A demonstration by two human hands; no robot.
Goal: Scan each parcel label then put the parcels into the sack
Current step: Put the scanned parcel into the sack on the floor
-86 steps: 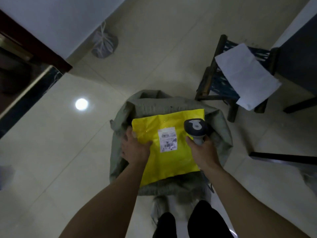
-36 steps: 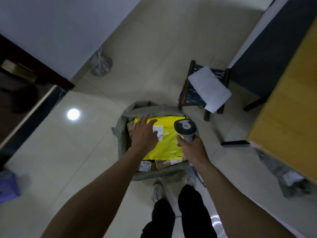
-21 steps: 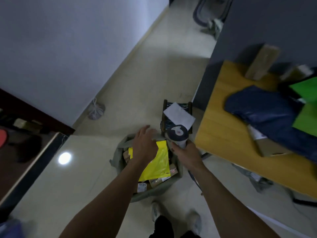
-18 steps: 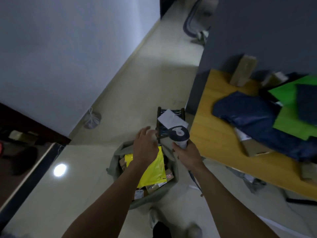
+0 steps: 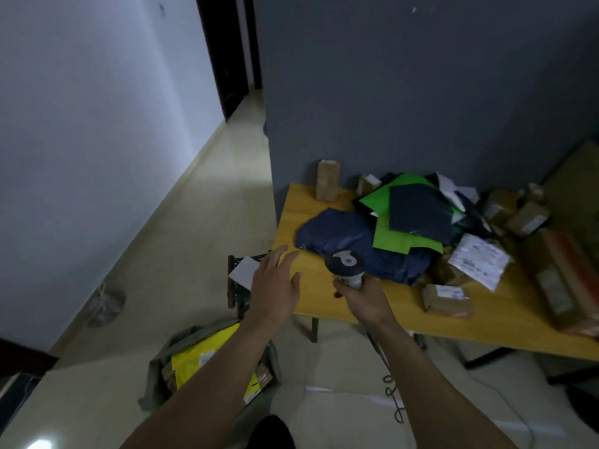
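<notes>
A grey-green sack (image 5: 155,380) stands open on the floor at the lower left, with a yellow parcel (image 5: 197,358) lying on top of the boxes inside. My left hand (image 5: 275,286) hovers empty, fingers spread, above the wooden table's (image 5: 327,306) near left corner. My right hand (image 5: 363,299) grips a grey barcode scanner (image 5: 345,265), head up, over the table's front edge. On the table lie a dark blue mailer bag (image 5: 337,231), green parcels (image 5: 398,234), a white-labelled parcel (image 5: 479,257) and a small brown box (image 5: 445,299).
More brown boxes (image 5: 327,179) stand along the dark wall behind the table, and a long carton (image 5: 564,277) lies at the right. A small chair with a white sheet (image 5: 243,270) stands left of the table. A tied bag (image 5: 105,303) sits by the white wall. The scanner's cable (image 5: 393,396) hangs down.
My left hand let go of the yellow parcel, which stays in the sack, and rose toward the table. The view swung up from the sack to the table; my right hand kept the scanner.
</notes>
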